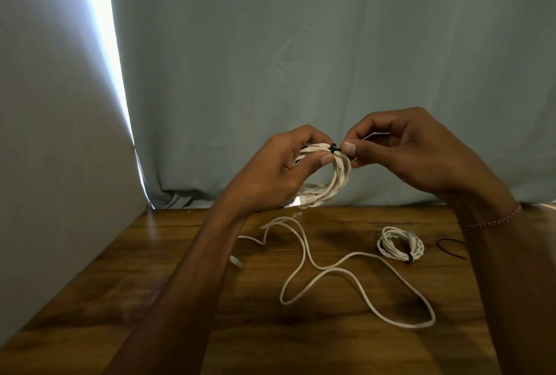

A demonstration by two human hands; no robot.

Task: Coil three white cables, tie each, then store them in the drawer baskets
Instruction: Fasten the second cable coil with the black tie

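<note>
While the left hand (pixel 282 170) grips a coiled white cable (pixel 334 182) above the wooden table (pixel 156 278), the right hand (pixel 400 148) pinches its black tie (pixel 424 149). 1 tied coil (pixel 400 244) and 1 loose cable (pixel 331 269) lie on the table, before grey curtains (pixel 301 58).

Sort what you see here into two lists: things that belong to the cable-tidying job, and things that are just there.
Job: held coil, its black tie, left hand, right hand, tied coil, loose cable, spare tie.

Just there: table, curtain, wrist thread.
</note>
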